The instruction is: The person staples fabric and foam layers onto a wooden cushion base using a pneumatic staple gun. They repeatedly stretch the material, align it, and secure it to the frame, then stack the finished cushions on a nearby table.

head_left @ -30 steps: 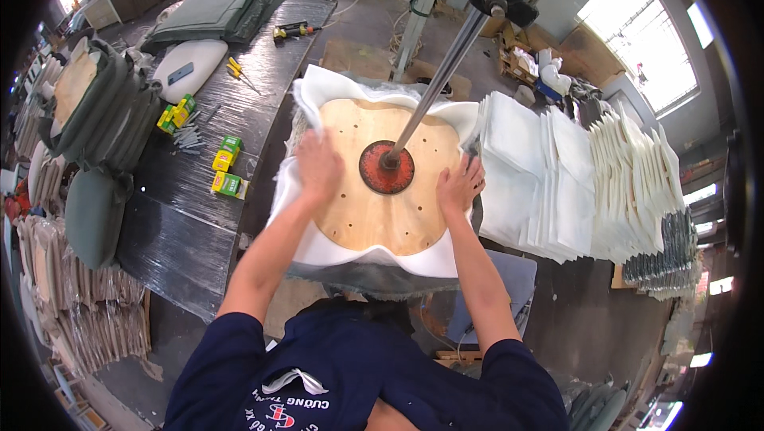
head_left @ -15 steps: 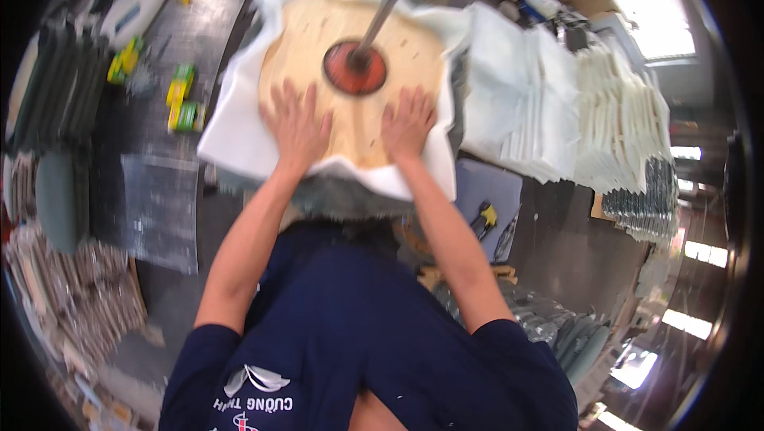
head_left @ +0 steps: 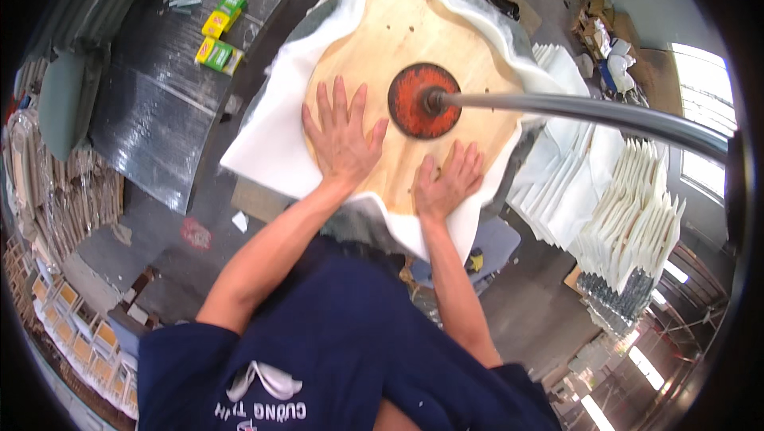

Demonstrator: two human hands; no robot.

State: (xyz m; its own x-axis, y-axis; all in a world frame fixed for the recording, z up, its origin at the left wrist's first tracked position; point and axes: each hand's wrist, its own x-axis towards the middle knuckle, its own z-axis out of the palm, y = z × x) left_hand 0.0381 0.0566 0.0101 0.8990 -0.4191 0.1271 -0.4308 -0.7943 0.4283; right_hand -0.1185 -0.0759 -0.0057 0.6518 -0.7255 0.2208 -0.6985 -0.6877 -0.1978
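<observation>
A pale plywood panel [head_left: 362, 33] with small holes lies on a white padding sheet [head_left: 274, 132], whose wavy edges stick out all round. A red-orange disc [head_left: 410, 105], worn and dark-rimmed, rests on the panel's middle. From its hub a metal rod [head_left: 589, 107] runs off to the right. My left hand [head_left: 346, 138] lies flat on the left part of the panel, fingers spread. Nearer the front edge, my right hand [head_left: 450, 184] also presses flat on the wood, to the right of the left hand. Neither hand grips anything.
Yellow-green boxes [head_left: 219, 55] sit on a dark sheet-covered table [head_left: 159, 97] at the left. Stacked white padding sheets [head_left: 565, 192] stand to the right, beside a cream-coloured stack [head_left: 629, 216]. Grey-brown wrapped pieces [head_left: 60, 184] are piled at far left.
The view has turned, so the rod now points right instead of upward and the panel appears further right. Both hands stay flat on the panel.
</observation>
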